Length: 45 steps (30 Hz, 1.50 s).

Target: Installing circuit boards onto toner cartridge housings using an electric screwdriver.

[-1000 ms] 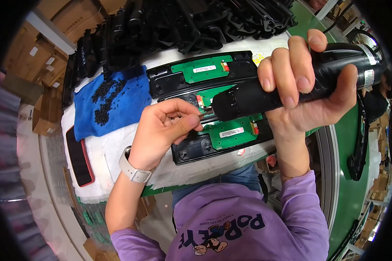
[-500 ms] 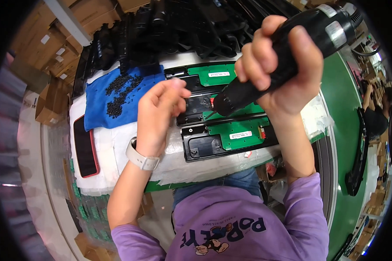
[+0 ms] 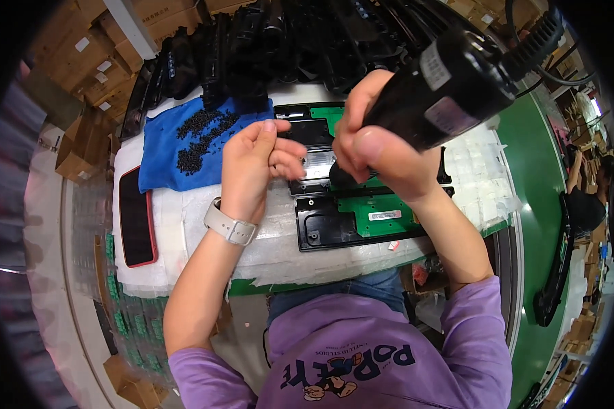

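My right hand [image 3: 382, 140] is wrapped round a black electric screwdriver [image 3: 436, 88]. Its tip end points down at the middle black panel [image 3: 315, 170], and my fingers hide the bit. Beside that panel, my left hand [image 3: 252, 160] hovers with thumb and forefinger together and the other fingers loosely curled; anything pinched there is too small to make out. A nearer panel [image 3: 320, 228] carries a green circuit board [image 3: 365, 204] with a white label. Another panel [image 3: 300, 110] with a green board lies farther away. Small black screws [image 3: 191, 162] are heaped on a blue cloth [image 3: 164, 167] at left.
A phone with a red edge [image 3: 138, 218] lies at the table's left. Black plastic parts [image 3: 252, 54] are piled along the back. The screwdriver's cable [image 3: 535, 44] runs off to the upper right. Cardboard boxes [image 3: 82, 146] stand left; another person [image 3: 583, 198] is far right.
The screwdriver has moved left and tilted more upright, with its tip end over the middle panel. My left hand stays close by, its lower fingers a little more extended.
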{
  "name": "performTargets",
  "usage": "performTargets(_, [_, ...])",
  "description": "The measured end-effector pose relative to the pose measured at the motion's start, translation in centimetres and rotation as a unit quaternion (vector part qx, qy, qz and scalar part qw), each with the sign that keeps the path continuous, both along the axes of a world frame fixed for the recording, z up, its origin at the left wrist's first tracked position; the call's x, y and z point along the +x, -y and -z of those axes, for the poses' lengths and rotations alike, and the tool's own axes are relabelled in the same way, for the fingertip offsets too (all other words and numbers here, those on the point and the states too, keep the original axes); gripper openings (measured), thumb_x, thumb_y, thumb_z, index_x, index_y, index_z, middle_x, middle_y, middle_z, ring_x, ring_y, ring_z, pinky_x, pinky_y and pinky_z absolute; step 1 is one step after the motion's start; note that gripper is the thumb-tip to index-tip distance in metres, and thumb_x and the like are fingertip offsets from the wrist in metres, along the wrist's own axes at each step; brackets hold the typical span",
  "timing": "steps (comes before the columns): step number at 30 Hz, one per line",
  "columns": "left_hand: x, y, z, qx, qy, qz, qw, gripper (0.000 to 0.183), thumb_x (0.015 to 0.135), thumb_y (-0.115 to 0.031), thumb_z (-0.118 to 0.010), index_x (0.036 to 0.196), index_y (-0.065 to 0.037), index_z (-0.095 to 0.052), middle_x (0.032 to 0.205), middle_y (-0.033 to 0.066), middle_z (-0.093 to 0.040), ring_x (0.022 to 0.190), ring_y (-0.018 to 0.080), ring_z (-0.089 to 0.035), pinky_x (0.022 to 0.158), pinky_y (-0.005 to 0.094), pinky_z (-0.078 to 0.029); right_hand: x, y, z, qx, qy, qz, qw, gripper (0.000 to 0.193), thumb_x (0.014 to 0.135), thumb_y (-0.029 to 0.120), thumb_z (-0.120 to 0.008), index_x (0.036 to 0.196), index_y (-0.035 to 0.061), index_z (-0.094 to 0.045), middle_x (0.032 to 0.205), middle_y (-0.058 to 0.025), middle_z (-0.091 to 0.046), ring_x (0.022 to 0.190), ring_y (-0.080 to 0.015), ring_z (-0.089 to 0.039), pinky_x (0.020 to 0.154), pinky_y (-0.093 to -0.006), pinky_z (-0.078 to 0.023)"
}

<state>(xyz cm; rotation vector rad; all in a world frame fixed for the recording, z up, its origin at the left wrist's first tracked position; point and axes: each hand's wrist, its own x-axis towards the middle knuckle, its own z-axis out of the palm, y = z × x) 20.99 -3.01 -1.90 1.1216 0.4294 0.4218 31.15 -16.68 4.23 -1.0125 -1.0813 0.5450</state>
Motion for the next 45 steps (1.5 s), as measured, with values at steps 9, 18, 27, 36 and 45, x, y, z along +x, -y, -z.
performTargets(9, [0.7, 1.4, 1.1, 0.008, -0.048, 0.037, 0.998, 0.014, 0.092, -0.015, -0.045, 0.091, -0.003, -0.052, 0.054, -0.0048, -0.040, 0.044, 0.0027, -0.030, 0.039, 0.0181, -0.020, -0.4, -0.6, 0.2, 0.004, 0.023, -0.034, 0.999, 0.022, 0.069, 0.007, -0.066, 0.079, 0.0017, -0.046, 0.058, -0.0039, -0.051, 0.043, -0.0069, -0.044, 0.040, -0.0199, -0.036])
performTargets(18, [0.2, 1.0, 0.2, 0.099, -0.056, 0.077, 0.991, 0.015, 0.088, -0.015, -0.056, 0.087, -0.001, -0.053, 0.067, 0.0071, -0.062, 0.038, 0.0030, -0.036, 0.036, 0.0175, -0.027, 2.6, 1.9, -0.3, 0.107, -0.030, -0.058, 0.992, 0.038, 0.082, 0.038, -0.056, 0.095, 0.0035, -0.046, 0.057, -0.0001, -0.044, 0.041, -0.0110, -0.042, 0.047, -0.0279, -0.039])
performTargets(27, [-0.3, 3.0, -1.3, 0.101, -0.038, 0.121, 0.987, 0.010, 0.084, -0.009, -0.061, 0.080, -0.001, -0.059, 0.063, 0.0031, -0.061, 0.045, 0.0006, -0.041, 0.040, 0.0145, -0.027, 4.3, 3.8, -0.9, 0.269, -0.192, -0.075, 0.941, 0.041, 0.085, 0.041, -0.047, 0.101, 0.0034, -0.048, 0.063, 0.0007, -0.043, 0.048, -0.0110, -0.041, 0.057, -0.0297, -0.037])
performTargets(36, [-0.3, 3.1, -1.1, 0.096, -0.013, 0.130, 0.987, 0.009, 0.082, -0.007, -0.064, 0.080, 0.000, -0.059, 0.064, 0.0047, -0.061, 0.044, 0.0007, -0.043, 0.038, 0.0139, -0.028, 4.2, 4.0, -0.6, 0.272, -0.164, -0.077, 0.945, 0.043, 0.085, 0.043, -0.047, 0.102, 0.0031, -0.048, 0.064, 0.0011, -0.043, 0.049, -0.0105, -0.042, 0.058, -0.0299, -0.038])
performTargets(45, [-0.4, 3.2, -0.9, 0.093, -0.024, 0.159, 0.983, 0.016, 0.085, -0.014, -0.062, 0.080, 0.001, -0.058, 0.063, 0.0074, -0.060, 0.041, 0.0030, -0.040, 0.037, 0.0148, -0.027, 3.4, 4.4, -0.9, 0.241, -0.178, -0.067, 0.952, 0.044, 0.085, 0.043, -0.046, 0.105, 0.0035, -0.048, 0.065, 0.0009, -0.044, 0.049, -0.0099, -0.043, 0.059, -0.0302, -0.039])
